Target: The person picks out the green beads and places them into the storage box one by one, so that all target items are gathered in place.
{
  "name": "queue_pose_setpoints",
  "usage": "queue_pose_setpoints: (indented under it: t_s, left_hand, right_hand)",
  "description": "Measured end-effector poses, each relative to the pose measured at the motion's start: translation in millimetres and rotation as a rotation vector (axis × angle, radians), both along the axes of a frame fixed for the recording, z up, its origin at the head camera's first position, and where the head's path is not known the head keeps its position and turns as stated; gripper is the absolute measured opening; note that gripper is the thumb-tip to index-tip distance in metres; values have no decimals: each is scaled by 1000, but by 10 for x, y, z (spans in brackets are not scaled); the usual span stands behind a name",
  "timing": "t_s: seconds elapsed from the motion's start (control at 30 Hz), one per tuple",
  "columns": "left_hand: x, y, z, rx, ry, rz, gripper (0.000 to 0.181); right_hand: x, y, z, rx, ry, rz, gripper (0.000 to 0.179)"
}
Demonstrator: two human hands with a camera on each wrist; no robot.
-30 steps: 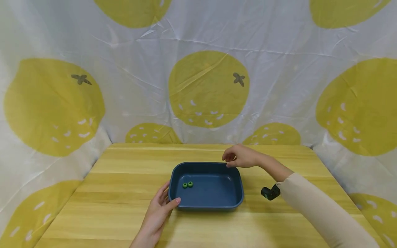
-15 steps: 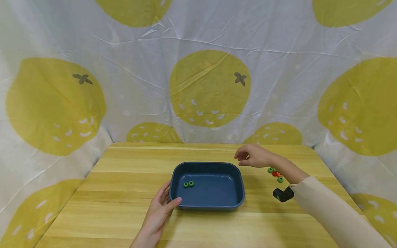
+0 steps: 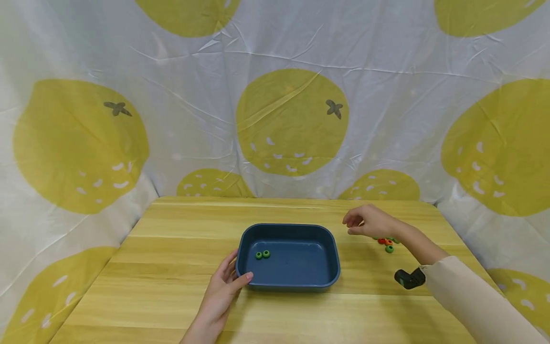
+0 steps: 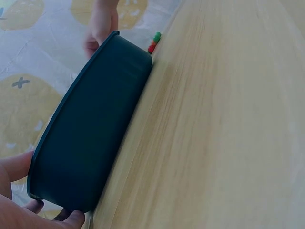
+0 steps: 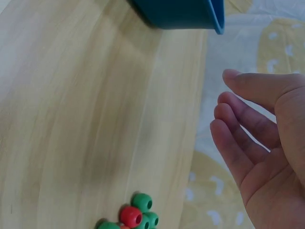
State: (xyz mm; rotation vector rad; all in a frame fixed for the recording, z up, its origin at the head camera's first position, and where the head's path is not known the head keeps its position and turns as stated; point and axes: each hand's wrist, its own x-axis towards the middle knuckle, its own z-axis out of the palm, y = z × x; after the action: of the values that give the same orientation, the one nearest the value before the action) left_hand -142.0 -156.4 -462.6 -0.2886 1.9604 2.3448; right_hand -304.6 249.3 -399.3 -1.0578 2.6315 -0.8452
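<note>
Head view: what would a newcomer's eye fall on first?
Probably the yellow fruit prints on the white cloth behind the table. Next, the dark blue tray mid-table, its left end gripped by the left hand, two green beads inside near that end. Then the red, orange and green beads right of the tray.

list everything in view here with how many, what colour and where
tray: 1, dark blue, on the table, middle
tray beads: 2, green, inside the tray toward its left side
table beads: several, exact count unclear; green, red and orange, clustered right of the tray
table: 1, yellowish wood grain, under the tray
cloth: pieces unclear, white with yellow fruit-like print, behind and beside the table
device: 1, black, at the right sleeve's cuff
sleeve: 1, beige, right arm
left hand: 1, bare, gripping the tray's left end
right hand: 1, bare, above the table right of the tray, holding nothing visible
</note>
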Motion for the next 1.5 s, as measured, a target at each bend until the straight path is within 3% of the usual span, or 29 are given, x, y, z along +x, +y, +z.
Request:
queue_pose_setpoints:
  t_s: [0.5,0.83,1.03,1.5]
  left_hand:
    - [5,2,7,-7,-5,8,79]
    - [16,-13,-1,-7,-2,13,78]
    - [9,-8,-22,9,12,3,78]
    - [-1,-1,-7,-22,-2,5,79]
  right_hand:
    - [120,351,-67,5,29,-73,18]
    - [231,632,-148,-26,-37,-112,19]
    - [306,800,-175,3,-33,-133,22]
    - [416,1130,-468,-4,-64,-221,16]
